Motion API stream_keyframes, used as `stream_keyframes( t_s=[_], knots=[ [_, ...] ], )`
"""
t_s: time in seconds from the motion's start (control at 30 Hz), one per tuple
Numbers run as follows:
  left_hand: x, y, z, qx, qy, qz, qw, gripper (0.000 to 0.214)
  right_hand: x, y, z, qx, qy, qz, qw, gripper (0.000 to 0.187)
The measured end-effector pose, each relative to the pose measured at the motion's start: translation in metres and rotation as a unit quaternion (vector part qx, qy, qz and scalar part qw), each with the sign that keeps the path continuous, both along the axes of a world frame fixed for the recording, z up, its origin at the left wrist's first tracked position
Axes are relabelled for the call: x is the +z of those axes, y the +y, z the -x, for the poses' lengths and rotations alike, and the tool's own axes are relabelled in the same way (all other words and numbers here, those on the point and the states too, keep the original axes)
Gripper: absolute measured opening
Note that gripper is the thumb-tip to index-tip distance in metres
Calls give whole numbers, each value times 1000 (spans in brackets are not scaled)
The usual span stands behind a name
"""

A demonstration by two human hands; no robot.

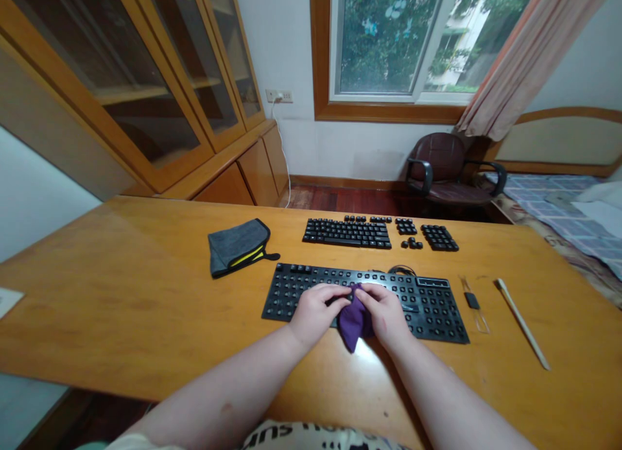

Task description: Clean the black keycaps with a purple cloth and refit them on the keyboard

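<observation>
With twelve o'clock taken as straight ahead of the person, a small dark purple cloth (354, 324) is gripped at the centre by both hands: it is pinched between thumb and fingers by the left hand (321, 313) and by the right hand (385, 313), whose fingertips are brought close together. Whether anything is wrapped inside the cloth cannot be told. The cloth is held over the near middle of a long black keyboard base (427, 311), and its loose tip is hung toward six o'clock, past the near edge. Mostly bare key switches are exposed on the base, though a few caps are seen at its ten o'clock corner. A coiled black cable (402, 269) is seen at its far edge. Toward twelve and one o'clock, loose black keycaps (347, 233) are laid out in keyboard order on the varnished yellow-brown wooden table (136, 294). At ten o'clock a folded grey cloth with black edging and yellow lining (239, 246) is placed. At three o'clock a wire-looped tool with a black middle (471, 300) is laid near the base, and just beyond it a slim whitish stick (523, 325) is set slantwise.
</observation>
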State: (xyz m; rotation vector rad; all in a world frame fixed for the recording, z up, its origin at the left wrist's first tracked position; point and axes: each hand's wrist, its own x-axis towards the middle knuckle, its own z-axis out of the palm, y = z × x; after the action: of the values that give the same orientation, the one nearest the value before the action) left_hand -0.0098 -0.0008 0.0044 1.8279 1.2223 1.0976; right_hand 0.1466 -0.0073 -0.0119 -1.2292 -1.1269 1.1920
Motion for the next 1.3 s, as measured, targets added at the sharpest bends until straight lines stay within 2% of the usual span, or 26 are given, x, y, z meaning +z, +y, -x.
stream_keyframes(
  t_s=[0.27,0.47,0.6,0.67,0.77,0.87,0.97,1.13,1.3],
  knots=[
    [4,3,1,-20,-8,-6,1000,23,1,-1,3,-28,47,29,998,19],
    [-2,3,-1,-13,-34,43,998,25,0,-2,3,5,22,10,1000,17],
    [-6,7,-1,13,-75,78,994,23,-5,-1,1,-3,25,3,1000,14],
    [-1,12,5,38,-115,92,988,27,-7,0,1,-17,40,7,999,14],
    [16,23,23,75,-146,114,980,28,-8,1,-1,-33,55,11,998,16],
    [33,40,44,55,-78,141,985,27,-7,1,-1,-37,60,10,997,16],
    [40,58,59,39,22,130,991,29,-6,1,0,-39,63,11,997,15],
    [30,81,69,1,137,137,981,33,-5,1,1,-43,75,16,996,15],
    [14,93,69,-53,209,114,970,34,-1,0,2,-45,74,22,996,15]
  ],
)
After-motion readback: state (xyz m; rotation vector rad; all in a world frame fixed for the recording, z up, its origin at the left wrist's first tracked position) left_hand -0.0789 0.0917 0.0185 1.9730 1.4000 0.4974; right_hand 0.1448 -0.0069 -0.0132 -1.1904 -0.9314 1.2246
